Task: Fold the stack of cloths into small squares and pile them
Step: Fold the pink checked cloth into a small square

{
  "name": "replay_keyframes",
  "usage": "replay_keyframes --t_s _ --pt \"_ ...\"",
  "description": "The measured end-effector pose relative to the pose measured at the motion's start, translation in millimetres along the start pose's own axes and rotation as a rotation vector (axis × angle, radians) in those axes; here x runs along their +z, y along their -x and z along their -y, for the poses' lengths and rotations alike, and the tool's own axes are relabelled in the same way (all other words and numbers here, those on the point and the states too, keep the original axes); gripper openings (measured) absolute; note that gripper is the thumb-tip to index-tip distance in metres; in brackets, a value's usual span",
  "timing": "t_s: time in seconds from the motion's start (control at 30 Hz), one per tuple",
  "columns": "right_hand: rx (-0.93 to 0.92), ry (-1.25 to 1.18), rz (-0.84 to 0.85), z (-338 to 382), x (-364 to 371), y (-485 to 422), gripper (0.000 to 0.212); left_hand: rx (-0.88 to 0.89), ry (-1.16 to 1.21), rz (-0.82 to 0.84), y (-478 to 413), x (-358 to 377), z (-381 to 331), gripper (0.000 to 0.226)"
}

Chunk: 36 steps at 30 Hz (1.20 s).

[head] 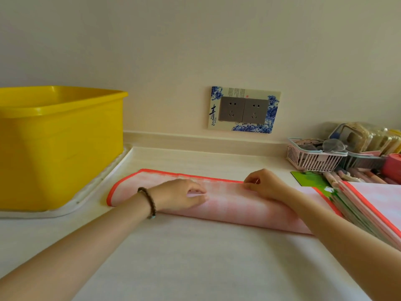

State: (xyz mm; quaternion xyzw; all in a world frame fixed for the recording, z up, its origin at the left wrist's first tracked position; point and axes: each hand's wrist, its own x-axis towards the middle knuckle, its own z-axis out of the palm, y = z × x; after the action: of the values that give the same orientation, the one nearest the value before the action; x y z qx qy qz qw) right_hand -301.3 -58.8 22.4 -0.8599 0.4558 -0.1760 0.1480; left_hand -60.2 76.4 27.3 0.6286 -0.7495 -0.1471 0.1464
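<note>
A pale pink cloth (234,205) with an orange hem lies folded in half lengthwise on the white counter (184,257), its fold toward me. My left hand (180,194) rests on its left part, fingers curled and pressing the fabric down. My right hand (264,184) pinches the cloth's far hemmed edge near the middle. A stack of flat cloths (368,205) with pink, green and orange edges lies at the right, partly hidden under my right forearm.
A large yellow plastic tub (58,144) stands on a white tray (91,192) at the left. A pink wire basket (312,157) with clutter sits at the back right. A double wall socket (244,110) is on the wall behind.
</note>
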Motion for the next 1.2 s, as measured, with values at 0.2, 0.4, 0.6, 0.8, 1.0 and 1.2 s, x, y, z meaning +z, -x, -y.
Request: replay_keyframes --t_s 0.2,0.4,0.6,0.8,1.0,1.2 --pt "0.096 0.006 -0.083 -7.0 12.7 -17.1 0.02 -0.045 -0.169 0.012 -12.4 19.8 8.1 0.056" --pt "0.0 0.006 -0.101 39.0 33.8 0.3 0.034 -0.09 -0.214 0.045 -14.9 36.3 15.6 0.06" --pt "-0.004 0.128 0.009 82.5 73.9 22.7 0.042 -0.095 -0.212 0.032 -15.4 38.5 16.5 0.051" --pt "0.049 0.206 0.051 74.6 71.2 34.5 0.051 -0.104 -0.218 0.03 -16.9 39.9 19.4 0.053" --pt "0.155 0.235 0.083 30.3 49.3 49.6 0.058 -0.104 -0.214 0.026 -15.6 39.6 20.6 0.053" --pt "0.293 0.287 0.08 -20.0 19.4 67.4 0.058 -0.101 -0.216 0.009 -15.0 40.1 20.4 0.053"
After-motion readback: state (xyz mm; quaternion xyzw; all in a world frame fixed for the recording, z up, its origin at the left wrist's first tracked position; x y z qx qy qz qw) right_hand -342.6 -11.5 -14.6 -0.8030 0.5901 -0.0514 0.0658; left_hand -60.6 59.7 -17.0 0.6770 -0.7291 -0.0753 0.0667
